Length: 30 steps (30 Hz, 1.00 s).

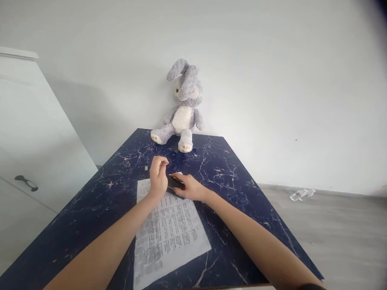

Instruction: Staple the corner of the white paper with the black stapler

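A printed sheet of paper (172, 237) lies on the dark blue marbled table (236, 225). Over its far end is a small black object (173, 183) with a smooth, dark surface; its kind does not show. My right hand (190, 187) grips this object from the right, thumb on the near side and fingers on the far side. Just left of it, my left hand (158, 177) stands on edge with curled, closed fingers near the object's left end. Whatever those fingers hold, if anything, is hidden.
A grey plush rabbit (182, 117) sits at the table's far edge against the wall. Beyond my left hand lies a tiny white piece (146, 168). A white cabinet (39, 133) stands at left, and crumpled clear plastic (302, 195) lies on the floor at right.
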{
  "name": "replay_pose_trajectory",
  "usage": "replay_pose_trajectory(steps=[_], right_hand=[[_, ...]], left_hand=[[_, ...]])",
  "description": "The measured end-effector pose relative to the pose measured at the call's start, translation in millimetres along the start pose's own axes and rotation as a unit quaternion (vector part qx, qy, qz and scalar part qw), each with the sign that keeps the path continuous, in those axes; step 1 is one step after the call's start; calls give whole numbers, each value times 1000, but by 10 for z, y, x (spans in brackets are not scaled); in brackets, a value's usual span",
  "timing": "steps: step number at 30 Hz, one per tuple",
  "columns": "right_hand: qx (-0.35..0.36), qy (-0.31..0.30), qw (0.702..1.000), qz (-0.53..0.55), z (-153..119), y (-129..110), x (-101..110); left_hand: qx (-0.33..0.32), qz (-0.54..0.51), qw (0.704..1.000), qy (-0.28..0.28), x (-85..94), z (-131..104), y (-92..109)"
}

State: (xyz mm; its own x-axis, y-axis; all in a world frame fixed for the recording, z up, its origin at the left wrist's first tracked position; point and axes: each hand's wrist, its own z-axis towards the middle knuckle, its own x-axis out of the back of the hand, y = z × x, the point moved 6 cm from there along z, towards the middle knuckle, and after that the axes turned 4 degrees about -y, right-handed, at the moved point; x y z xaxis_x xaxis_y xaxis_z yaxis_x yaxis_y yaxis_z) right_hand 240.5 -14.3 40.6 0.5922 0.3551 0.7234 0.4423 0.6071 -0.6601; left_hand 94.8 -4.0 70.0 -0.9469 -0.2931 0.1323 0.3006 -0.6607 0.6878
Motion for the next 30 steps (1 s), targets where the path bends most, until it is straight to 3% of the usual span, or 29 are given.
replay_pose_trajectory(steps=[3,7,10,13,19,21,24,27,30], right_hand=[[-41,26,991,-121,-155,34,129],[-114,42,980,-158,-454,152,424],[-111,20,988,-109,-666,240,584],[-83,4,996,-21,-810,328,655],[-35,-32,995,91,-911,439,643],[-42,-31,984,171,-937,494,650],[-57,-63,950,300,-993,591,634],[-63,-92,929,353,-1046,667,624],[-78,-92,915,386,-1066,708,622]], left_hand=[[8,-19,998,-59,-127,-22,-44],[51,-22,986,-159,-367,-156,-240],[97,-18,964,-245,-552,-308,-441],[132,-14,953,-274,-609,-373,-577],[112,-24,924,-366,-636,-270,-523],[105,-19,924,-367,-625,-228,-486],[121,11,945,-304,-547,-187,-493],[163,60,953,-249,-465,-215,-556],[177,56,951,-248,-467,-252,-597]])
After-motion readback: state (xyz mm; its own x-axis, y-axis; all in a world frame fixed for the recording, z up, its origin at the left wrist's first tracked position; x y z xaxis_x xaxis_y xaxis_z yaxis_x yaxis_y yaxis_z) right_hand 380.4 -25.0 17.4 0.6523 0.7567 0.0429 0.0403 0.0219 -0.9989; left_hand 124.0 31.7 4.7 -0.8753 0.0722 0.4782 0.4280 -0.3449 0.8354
